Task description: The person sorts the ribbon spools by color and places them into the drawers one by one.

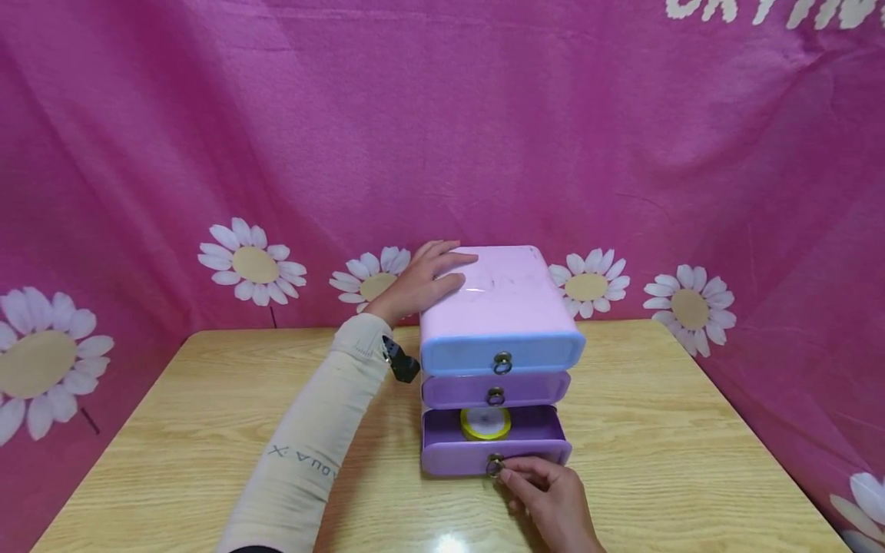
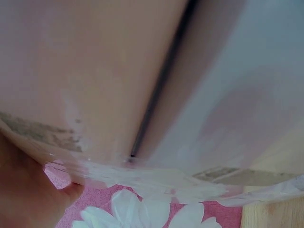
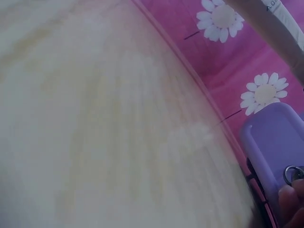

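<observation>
A small pink-topped drawer cabinet (image 1: 501, 299) stands on the table, with a blue top drawer (image 1: 456, 355) and two purple drawers below. My left hand (image 1: 425, 280) rests on the left side of its top, fingers extended; the left wrist view catches part of that hand (image 2: 33, 197) beside the cabinet's blurred side. The bottom drawer (image 1: 449, 459) is pulled out. Inside it lies a round roll with a yellow rim and whitish middle (image 1: 486, 423). With thumb and forefinger, my right hand (image 1: 553, 495) pinches the ring pull (image 1: 494, 465) on this drawer's front.
The wooden table (image 1: 664, 430) extends to both sides of the cabinet. Right behind it hangs a magenta cloth (image 1: 484, 130) printed with white daisies. A dark wrist camera (image 1: 401, 361) on the left sleeve hangs close to the cabinet's left side.
</observation>
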Tool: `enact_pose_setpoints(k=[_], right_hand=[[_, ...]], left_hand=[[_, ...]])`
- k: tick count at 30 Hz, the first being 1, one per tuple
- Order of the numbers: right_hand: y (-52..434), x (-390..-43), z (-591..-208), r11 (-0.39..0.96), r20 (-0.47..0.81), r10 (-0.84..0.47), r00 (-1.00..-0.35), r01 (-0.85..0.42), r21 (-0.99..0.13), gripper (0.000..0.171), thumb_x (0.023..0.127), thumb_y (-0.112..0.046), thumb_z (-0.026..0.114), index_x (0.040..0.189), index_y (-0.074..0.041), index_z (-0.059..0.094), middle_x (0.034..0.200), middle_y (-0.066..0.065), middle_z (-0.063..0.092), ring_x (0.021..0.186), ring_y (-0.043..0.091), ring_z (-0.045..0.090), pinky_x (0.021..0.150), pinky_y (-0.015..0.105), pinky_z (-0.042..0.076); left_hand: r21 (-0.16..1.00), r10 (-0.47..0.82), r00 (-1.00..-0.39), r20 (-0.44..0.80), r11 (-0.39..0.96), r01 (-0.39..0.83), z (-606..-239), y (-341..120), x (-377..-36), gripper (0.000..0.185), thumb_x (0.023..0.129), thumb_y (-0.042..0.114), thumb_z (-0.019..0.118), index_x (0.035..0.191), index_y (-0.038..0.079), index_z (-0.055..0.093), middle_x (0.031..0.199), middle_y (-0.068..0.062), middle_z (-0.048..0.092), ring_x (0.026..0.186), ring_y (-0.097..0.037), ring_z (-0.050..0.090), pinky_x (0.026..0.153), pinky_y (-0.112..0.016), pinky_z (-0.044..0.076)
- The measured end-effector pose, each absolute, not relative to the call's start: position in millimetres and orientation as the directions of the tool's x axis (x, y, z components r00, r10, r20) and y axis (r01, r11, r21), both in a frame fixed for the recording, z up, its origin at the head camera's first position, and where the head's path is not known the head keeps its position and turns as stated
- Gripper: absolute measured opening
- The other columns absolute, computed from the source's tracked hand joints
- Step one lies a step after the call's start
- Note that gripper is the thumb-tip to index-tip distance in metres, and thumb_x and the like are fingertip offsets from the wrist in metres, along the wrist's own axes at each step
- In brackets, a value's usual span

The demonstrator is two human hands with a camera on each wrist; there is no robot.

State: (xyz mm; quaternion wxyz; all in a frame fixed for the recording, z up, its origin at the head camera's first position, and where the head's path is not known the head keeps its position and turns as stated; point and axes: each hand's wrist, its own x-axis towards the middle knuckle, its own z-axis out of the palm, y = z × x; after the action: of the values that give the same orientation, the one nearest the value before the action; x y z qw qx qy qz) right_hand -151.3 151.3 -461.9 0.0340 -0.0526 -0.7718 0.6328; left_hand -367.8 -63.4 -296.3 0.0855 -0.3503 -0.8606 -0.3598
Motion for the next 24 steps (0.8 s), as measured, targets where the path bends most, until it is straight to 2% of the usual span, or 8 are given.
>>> enact_pose_setpoints(k=[6,13,24], right_hand=[[150,-161,-461,0.221,0.021,0.157,-0.987,0.014,-0.975,0.008,0.08,-0.006,0.076,0.087,-0.005,0.075,0.072,0.007,0.071,0.052,0.014,0.061,0.048,0.023,0.047],[150,-171,-463,0.24,0.065,0.155,-0.986,-0.026,-0.97,0.005,0.08,-0.006,0.076,0.085,-0.006,0.076,0.068,0.006,0.069,0.05,0.012,0.058,0.05,0.021,0.046],[151,-183,-464,0.241,0.059,0.187,-0.981,-0.013,-0.97,0.007,0.08,-0.004,0.076,0.087,-0.004,0.076,0.073,0.008,0.071,0.05,0.012,0.059,0.05,0.021,0.047]], left_hand=[[0.579,0.534,-0.752,0.386,0.495,0.648,-297,-63,-369,0.044,0.096,0.028,0.051,0.139,0.018,0.055,0.154,-0.01,0.032,0.142,-0.023,0.018,0.113,-0.052,0.019],[0.566,0.537,-0.747,0.392,0.499,0.656,-299,-63,-372,0.042,0.096,0.027,0.052,0.138,0.02,0.055,0.154,-0.009,0.032,0.142,-0.021,0.019,0.113,-0.05,0.02],[0.584,0.526,-0.76,0.382,0.5,0.64,-298,-62,-370,0.043,0.096,0.027,0.052,0.138,0.02,0.056,0.154,-0.008,0.032,0.141,-0.021,0.019,0.113,-0.05,0.02]])
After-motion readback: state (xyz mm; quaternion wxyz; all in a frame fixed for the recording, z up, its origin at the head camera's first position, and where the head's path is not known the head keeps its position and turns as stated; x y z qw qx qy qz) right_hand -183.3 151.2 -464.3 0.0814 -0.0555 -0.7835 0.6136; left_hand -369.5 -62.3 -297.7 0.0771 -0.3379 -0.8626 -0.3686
